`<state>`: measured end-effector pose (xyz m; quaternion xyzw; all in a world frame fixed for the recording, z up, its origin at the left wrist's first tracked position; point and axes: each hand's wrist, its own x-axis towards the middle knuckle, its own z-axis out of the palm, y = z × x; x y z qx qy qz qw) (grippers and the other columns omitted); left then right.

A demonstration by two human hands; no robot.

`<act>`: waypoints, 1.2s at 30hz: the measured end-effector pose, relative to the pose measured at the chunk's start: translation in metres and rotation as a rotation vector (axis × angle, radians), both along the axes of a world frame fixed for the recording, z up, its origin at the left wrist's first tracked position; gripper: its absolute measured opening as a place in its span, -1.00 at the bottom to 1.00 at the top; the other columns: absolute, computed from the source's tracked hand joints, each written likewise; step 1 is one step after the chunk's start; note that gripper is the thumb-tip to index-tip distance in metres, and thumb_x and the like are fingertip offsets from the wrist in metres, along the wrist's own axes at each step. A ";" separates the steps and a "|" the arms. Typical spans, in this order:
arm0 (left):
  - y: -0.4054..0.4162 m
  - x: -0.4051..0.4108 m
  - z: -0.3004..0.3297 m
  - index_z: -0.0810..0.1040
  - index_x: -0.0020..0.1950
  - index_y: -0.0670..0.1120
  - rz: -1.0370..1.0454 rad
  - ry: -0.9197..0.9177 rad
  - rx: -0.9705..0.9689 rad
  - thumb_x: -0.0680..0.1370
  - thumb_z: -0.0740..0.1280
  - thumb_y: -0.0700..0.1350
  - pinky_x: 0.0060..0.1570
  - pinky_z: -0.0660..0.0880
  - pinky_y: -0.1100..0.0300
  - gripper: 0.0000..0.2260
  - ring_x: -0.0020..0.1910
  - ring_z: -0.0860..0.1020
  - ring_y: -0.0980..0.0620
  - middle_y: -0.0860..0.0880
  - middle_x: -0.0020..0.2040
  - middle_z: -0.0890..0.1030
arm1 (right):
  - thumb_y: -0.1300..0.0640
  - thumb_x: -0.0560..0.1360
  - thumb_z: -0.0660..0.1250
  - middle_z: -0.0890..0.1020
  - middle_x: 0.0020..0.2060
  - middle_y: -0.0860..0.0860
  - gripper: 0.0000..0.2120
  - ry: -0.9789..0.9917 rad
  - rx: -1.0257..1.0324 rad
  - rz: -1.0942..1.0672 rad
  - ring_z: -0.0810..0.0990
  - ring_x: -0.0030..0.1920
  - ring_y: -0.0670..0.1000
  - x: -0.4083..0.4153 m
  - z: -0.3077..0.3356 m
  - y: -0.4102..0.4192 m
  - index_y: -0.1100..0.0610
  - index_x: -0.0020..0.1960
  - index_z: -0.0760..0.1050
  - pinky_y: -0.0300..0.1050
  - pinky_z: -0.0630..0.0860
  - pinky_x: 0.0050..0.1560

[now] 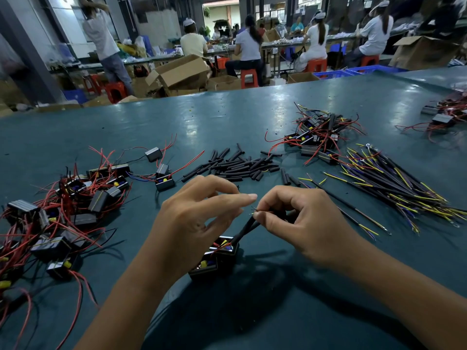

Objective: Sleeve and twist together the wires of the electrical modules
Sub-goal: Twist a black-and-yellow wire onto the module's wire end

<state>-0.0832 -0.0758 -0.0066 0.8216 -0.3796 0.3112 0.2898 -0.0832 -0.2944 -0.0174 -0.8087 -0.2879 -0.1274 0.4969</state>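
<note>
Presently, in the head view, the right hand pinches the upper end of a black sleeved wire, bare strands showing just past its fingers. The wire's long axis slants down-left to the module on the worktop. The left hand hovers near the tip, fingers apart, gripping nothing; judged next to twist.

Modules left, sleeves centre behind hands, wire bundle right.
</note>
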 end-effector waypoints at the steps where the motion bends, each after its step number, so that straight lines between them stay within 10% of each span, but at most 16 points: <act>1: -0.001 0.000 0.000 0.71 0.14 -0.04 0.002 -0.001 -0.013 0.54 0.45 -0.19 -0.15 0.52 -0.03 -0.81 -0.09 0.58 -0.10 0.03 -0.01 0.60 | 0.22 0.48 0.46 0.60 -0.39 -0.15 -0.89 -0.005 -0.002 0.006 0.51 -0.40 -0.19 0.000 0.000 -0.001 0.06 -0.19 0.60 -0.46 0.35 -0.30; 30: -0.007 0.003 -0.003 0.71 -0.07 -0.13 -0.011 -0.029 0.056 0.56 0.43 -0.11 -0.16 0.50 0.06 -0.89 -0.13 0.53 -0.06 0.02 -0.12 0.64 | 0.12 0.47 0.43 0.58 -0.34 -0.15 -0.95 -0.080 -0.089 0.090 0.50 -0.35 -0.17 0.000 0.004 -0.003 0.09 -0.15 0.61 -0.42 0.35 -0.29; 36: -0.010 -0.004 0.000 0.64 -0.12 -0.08 -0.003 0.221 0.011 0.55 0.42 -0.14 -0.17 0.32 0.37 -0.94 -0.21 0.48 0.10 0.10 -0.22 0.55 | 0.17 0.46 0.44 0.54 -0.36 -0.18 -0.95 -0.169 -0.126 0.042 0.49 -0.34 -0.18 -0.001 0.004 -0.003 0.13 -0.16 0.60 -0.45 0.32 -0.26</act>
